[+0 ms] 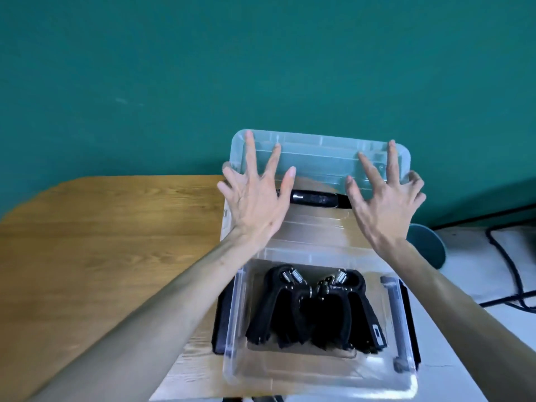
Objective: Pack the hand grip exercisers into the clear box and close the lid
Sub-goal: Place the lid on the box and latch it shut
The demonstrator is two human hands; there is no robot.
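— Nearest the camera, what is sitting there?

— Sitting closest is the clear box [319, 369], open at the top, resting on the wooden table [101, 242]. Black hand grip exercisers [316, 309] are lying inside it on the bottom, their springs pointing away from the camera and their handles toward it. Grey latches are hanging on the box's two short sides.

— And the forearms?

— Both are reaching forward over the box, one along each side.

— What are the hands doing?

— The left hand [255, 198] and right hand [385, 204] are both spread wide, fingers straight and splayed, pressing flat against the lid [319, 158]. Neither is curling around anything.

— Where is the lid sitting?

— It is standing tilted beyond the box, its far edge raised against the teal wall [261, 68]. Through it, a dark handle-like thing is showing between the two hands; I cannot tell what it is.

— Anything off to the side?

— Black cables [504, 256] are trailing across the pale surface at the right.
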